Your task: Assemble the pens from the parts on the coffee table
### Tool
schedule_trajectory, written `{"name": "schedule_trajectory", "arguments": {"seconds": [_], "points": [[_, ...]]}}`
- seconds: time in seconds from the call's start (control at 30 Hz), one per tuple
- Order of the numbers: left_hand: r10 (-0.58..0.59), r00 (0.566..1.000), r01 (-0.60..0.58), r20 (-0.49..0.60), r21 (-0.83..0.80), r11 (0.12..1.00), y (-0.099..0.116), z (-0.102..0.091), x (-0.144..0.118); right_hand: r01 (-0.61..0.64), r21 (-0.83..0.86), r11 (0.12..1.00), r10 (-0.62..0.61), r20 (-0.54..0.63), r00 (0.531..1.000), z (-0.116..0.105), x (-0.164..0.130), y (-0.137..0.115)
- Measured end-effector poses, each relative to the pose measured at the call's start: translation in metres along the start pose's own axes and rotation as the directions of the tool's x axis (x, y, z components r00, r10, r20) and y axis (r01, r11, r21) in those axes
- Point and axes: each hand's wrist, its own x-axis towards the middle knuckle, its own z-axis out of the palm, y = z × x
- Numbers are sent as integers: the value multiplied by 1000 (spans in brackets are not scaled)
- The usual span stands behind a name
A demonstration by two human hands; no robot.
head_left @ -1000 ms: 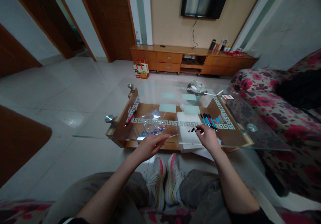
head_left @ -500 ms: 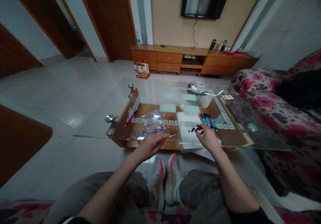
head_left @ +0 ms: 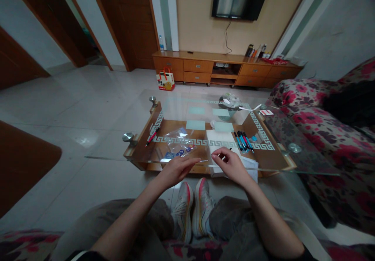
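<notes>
Left hand (head_left: 175,170) fingers pinch thin refill (head_left: 202,160) | right hand (head_left: 231,164) pinches black piece (head_left: 225,154) | pens (head_left: 243,141) beyond

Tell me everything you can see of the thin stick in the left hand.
The thin stick is a slender, pale, see-through rod, probably plastic. It lies nearly level just above the glass table, its near end pinched in the left hand's fingertips, its free end pointing right toward the right hand. Finer detail is too small to tell.

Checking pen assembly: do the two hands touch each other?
Apart. The head view shows the left hand and right hand separated by bare glass tabletop.
</notes>
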Motion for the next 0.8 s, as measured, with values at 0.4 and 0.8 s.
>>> {"name": "schedule_trajectory", "arguments": {"seconds": [0.4, 0.8], "points": [[-2, 1000, 1, 15, 64, 998, 2, 0, 1, 80, -37, 996, -75, 119, 990, 11, -1, -3], [3, 999, -6, 34, 67, 998, 4, -2, 1, 87, -39, 995, -81, 136, 987, 11, -1, -2]]}}
